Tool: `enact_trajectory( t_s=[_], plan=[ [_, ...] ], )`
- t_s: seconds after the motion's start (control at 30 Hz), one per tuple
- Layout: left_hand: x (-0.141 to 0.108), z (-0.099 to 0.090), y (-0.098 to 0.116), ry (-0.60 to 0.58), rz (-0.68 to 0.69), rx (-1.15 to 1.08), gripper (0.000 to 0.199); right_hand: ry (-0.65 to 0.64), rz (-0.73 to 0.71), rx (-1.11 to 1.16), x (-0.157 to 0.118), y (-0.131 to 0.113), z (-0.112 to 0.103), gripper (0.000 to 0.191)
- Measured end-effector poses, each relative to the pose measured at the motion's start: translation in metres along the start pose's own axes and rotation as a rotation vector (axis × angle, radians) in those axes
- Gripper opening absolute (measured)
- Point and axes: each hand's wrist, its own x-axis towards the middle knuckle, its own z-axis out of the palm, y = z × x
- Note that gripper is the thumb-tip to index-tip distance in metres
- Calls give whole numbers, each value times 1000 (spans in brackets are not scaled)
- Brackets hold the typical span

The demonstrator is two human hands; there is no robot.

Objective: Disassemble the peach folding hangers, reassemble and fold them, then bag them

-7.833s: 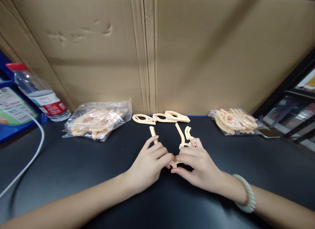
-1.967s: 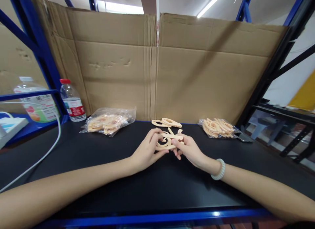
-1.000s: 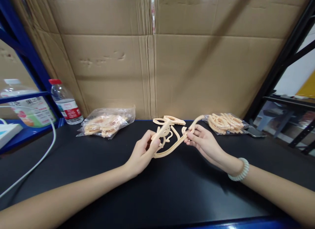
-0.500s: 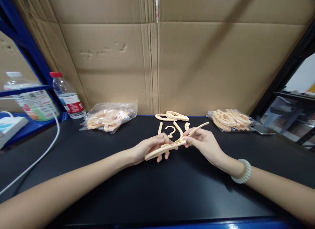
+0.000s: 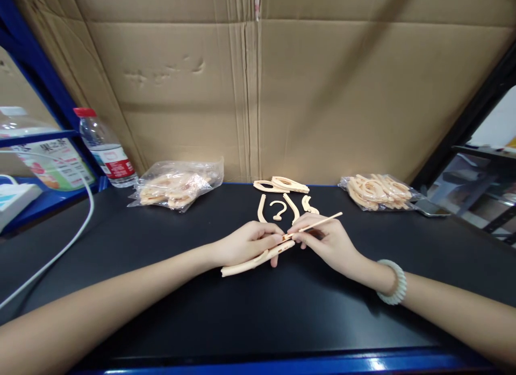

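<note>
Cream, curved, slotted plastic bar (image 5: 237, 268), and here it is, nearer me than the cream question-mark-shaped plastic hook (image 5: 277, 218), my left fingers (image 5: 271, 241) pinching the bar tight! My right fingers (image 5: 310, 240) are clamped on a thin cream plastic strip (image 5: 328, 219), to the hook's right; whether the two join, I can't tell. For clean work, I'd say: bar steady, line both up, ease, never force.
</note>
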Motion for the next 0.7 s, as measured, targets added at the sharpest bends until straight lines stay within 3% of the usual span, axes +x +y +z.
enact_trajectory(
  t_s=[0.13, 0.47, 0.6, 0.7],
  plan=[
    [0, -3, 0, -36, -24, 51, 33, 27, -186, -160, 2, 0, -1, 9],
    [0, -5, 6, -4, 153, 397, 39, -122, -614, -608, 1, -3, -9, 23],
    [1, -5, 3, 26, 185, 411, 38, -163, -696, -702, 3, -6, -12, 26],
    [1, -3, -1, 9, 139, 276, 40, -207, -747, -745, 5, -11, -12, 23]
  ],
)
